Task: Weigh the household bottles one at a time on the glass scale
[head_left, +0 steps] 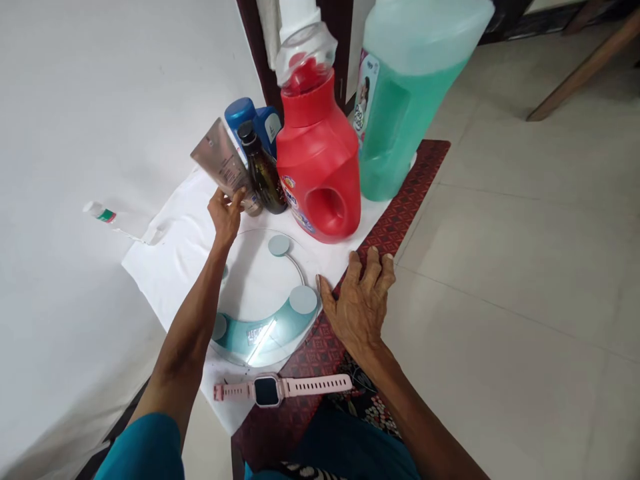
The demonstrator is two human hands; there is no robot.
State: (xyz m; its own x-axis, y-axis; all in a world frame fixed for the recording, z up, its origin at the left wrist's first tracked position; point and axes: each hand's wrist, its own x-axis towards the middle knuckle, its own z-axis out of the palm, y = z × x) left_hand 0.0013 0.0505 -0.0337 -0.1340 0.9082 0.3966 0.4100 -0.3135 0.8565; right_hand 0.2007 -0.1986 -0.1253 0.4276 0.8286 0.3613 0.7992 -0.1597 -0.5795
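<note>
My left hand (pixel 227 215) reaches over the far side of a round glass bathroom scale (pixel 265 333), its fingers closed around the lower end of a brown squeeze tube (pixel 220 157). The tube stands tilted, cap end down, beside a dark bottle (pixel 265 177) with a black cap. Whether its cap touches the white cloth I cannot tell. My right hand (pixel 357 303) lies at the table's edge, fingers spread on the red patterned cloth (pixel 310 353) and thumb close to the scale's rim. A pink smartwatch (pixel 267 391) lies stretched out in front of the scale.
Behind the scale stand a red detergent bottle (pixel 320 160), a large jug of green liquid (pixel 400 113) and a blue bottle (pixel 241 110). A small white-capped bottle (pixel 107 215) is by the wall at left. Tiled floor (pixel 500 300) lies to the right, with a wooden leg (pixel 575 77) beyond.
</note>
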